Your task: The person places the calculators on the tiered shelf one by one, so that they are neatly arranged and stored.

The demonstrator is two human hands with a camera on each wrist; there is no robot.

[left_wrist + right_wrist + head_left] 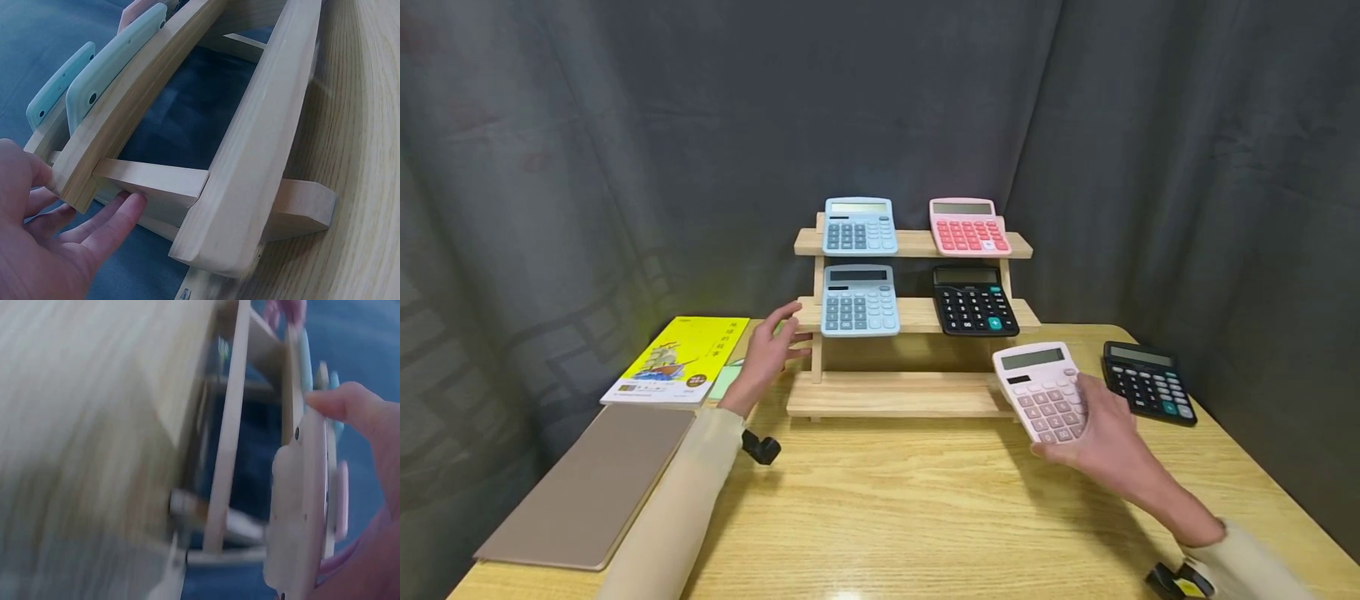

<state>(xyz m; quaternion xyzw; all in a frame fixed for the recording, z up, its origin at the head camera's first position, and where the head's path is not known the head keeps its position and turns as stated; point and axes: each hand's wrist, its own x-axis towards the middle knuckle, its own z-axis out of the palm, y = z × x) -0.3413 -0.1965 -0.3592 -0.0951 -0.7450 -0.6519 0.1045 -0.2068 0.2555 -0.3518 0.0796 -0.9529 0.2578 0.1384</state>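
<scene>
My right hand (1108,437) grips a pale pink calculator (1037,392) by its lower right part, keys facing up, tilted in front of the right end of the rack's bottom tier. In the right wrist view this calculator (297,506) appears edge-on, the thumb along its edge. My left hand (770,350) is at the left end of the wooden rack (895,404), its extended fingers around the middle tier's end and near the upright. The middle tier bears a light blue calculator (859,302) and a black one (976,302); the top tier bears another light blue calculator (860,227) and a pink one (968,227).
Another black calculator (1148,383) lies on the table (910,508) at the right. On the left are a yellow book (688,350), a green pad (724,383) partly hidden beside it, and a brown notebook (587,483). Dark curtains (715,142) hang behind.
</scene>
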